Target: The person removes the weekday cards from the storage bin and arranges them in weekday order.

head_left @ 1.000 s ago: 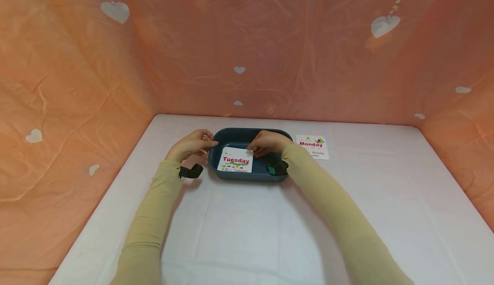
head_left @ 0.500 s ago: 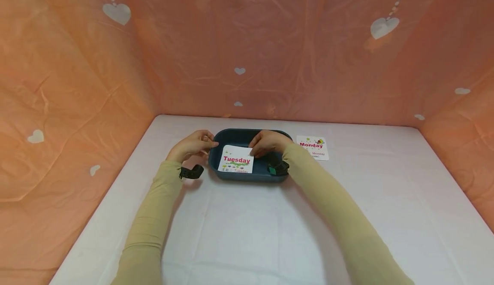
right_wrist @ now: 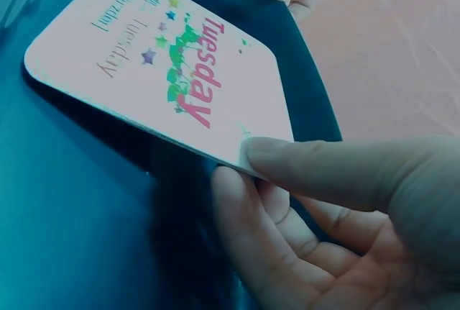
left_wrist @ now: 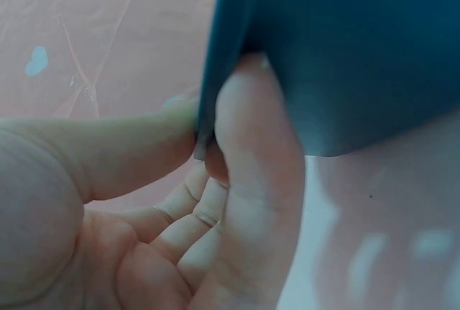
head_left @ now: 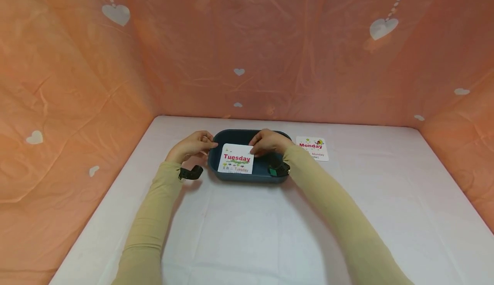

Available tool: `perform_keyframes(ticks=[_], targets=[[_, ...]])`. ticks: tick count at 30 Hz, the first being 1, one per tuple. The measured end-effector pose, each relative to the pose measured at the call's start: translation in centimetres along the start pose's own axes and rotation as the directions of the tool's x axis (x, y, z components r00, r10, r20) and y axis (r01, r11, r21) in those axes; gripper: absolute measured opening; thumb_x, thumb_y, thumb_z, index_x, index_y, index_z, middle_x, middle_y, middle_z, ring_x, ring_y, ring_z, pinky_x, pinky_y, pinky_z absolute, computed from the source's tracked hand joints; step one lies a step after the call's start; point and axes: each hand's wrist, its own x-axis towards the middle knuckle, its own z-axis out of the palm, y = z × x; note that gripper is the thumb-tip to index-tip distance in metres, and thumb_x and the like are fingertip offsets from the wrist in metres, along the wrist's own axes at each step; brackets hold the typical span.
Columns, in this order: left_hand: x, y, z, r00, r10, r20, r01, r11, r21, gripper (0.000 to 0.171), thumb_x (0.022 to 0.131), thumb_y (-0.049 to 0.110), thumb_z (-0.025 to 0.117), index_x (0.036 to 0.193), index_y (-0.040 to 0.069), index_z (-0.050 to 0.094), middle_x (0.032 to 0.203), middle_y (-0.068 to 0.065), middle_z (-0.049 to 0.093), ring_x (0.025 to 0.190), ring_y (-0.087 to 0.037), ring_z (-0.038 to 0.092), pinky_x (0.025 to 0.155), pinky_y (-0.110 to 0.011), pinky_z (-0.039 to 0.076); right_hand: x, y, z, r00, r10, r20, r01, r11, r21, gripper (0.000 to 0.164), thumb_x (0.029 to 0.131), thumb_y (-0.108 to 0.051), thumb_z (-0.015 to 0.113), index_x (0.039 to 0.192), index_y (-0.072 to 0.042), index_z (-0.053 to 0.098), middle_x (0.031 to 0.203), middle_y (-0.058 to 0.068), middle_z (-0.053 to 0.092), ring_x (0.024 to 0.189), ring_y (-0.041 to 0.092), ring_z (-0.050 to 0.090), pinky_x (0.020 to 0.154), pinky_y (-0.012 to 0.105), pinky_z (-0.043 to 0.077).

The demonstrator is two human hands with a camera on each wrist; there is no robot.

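Observation:
A dark blue rounded tray (head_left: pixel 239 178) sits on the white tabletop. At its left end my left hand (head_left: pixel 191 146) pinches the rim between thumb and index finger; the left wrist view shows the tray wall (left_wrist: pixel 359 58) between them. My right hand (head_left: pixel 269 143) reaches into the tray and pinches the right edge of a white "Tuesday" card (head_left: pixel 236 159). In the right wrist view, the thumb lies on top of the card (right_wrist: pixel 154 58) and a finger is beneath it. The card is tilted, its near edge raised off the tray floor. How many cards lie under it cannot be seen.
A white "Monday" card (head_left: pixel 313 149) lies on the table (head_left: pixel 239 229) just right of the tray, partly hidden by the right sleeve (head_left: pixel 328 190). An orange cloth with pale hearts (head_left: pixel 270 40) hangs behind and along both sides.
The right hand has lifted the Tuesday card slightly and tipped it, so more of its lower print shows. The left hand stays at the rim, and the Monday card has not moved.

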Motion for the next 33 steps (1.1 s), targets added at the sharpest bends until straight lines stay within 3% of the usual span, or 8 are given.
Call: perform_keyframes(ticks=[7,16,25,33], targets=[[0.0,0.1,0.0,1.0,0.015,0.013,-0.015,1.0,-0.008,0.03,0.096,0.014,0.06,0.112,-0.004,0.043,0.084,-0.007,0.05,0.071,-0.017,0.056,0.06,-0.027,0.051,-0.2,-0.2,0.1,0.997,-0.028,-0.077,0.029,0.999,0.014,0.028,0.085,0.009,0.066,0.112,0.01,0.061,0.101,0.023,0.064,0.076,0.02,0.066,0.075,0.033,0.055],[0.0,0.2,-0.1,1.0,0.012,0.016,-0.012,1.0,-0.007,0.032,0.095,0.014,0.061,0.113,-0.004,0.042,0.084,-0.007,0.051,0.073,-0.017,0.056,0.06,-0.027,0.05,-0.6,-0.5,0.0,0.975,-0.09,-0.205,0.086,0.996,-0.03,0.029,0.084,0.011,0.064,0.112,0.012,0.058,0.101,0.023,0.062,0.074,0.024,0.065,0.071,0.034,0.056],[0.0,0.1,0.1,1.0,0.011,-0.004,-0.011,1.0,0.0,0.027,0.095,0.013,0.06,0.11,-0.003,0.044,0.094,-0.018,0.054,0.074,-0.022,0.058,0.06,-0.027,0.052,-1.5,-0.6,-1.0,0.97,-0.108,-0.216,0.112,0.994,0.009,0.029,0.087,0.009,0.059,0.115,0.011,0.054,0.099,0.021,0.06,0.075,0.024,0.064,0.078,0.041,0.055],[0.2,0.1,0.0,1.0,0.021,0.013,-0.021,1.0,0.002,0.029,0.095,0.014,0.06,0.111,-0.004,0.043,0.089,-0.013,0.053,0.075,-0.021,0.057,0.061,-0.027,0.05,-3.0,-0.2,-2.9,0.966,-0.157,-0.204,0.165,0.986,0.022,0.03,0.091,0.005,0.056,0.12,0.011,0.051,0.108,0.027,0.062,0.08,0.026,0.068,0.084,0.048,0.051]])
